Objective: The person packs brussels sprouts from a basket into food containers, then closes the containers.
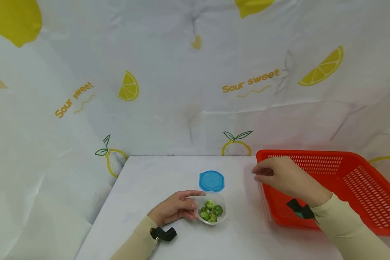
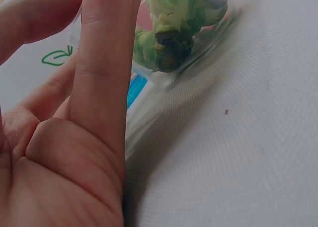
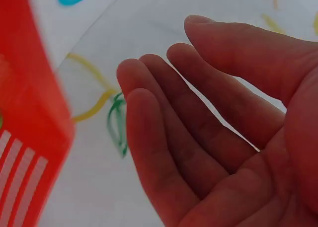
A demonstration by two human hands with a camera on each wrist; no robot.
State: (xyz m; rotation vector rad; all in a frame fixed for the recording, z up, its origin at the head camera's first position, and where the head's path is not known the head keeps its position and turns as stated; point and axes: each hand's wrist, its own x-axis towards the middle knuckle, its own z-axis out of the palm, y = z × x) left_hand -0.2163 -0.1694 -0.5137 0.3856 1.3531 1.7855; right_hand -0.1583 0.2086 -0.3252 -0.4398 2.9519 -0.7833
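A small clear bowl with several Brussels sprouts in it sits on the white table. My left hand holds the bowl by its left side, the index finger reaching along the far rim. In the left wrist view, the sprouts show through the clear plastic beyond the fingers. A blue lid lies flat just behind the bowl. My right hand hovers over the left rim of a red basket. Its fingers are loosely bent, with nothing between them and the thumb, as the right wrist view shows.
The slotted red basket takes up the right side of the table. My right forearm hides part of its inside. A white cloth with lemon prints hangs behind the table and along its left side.
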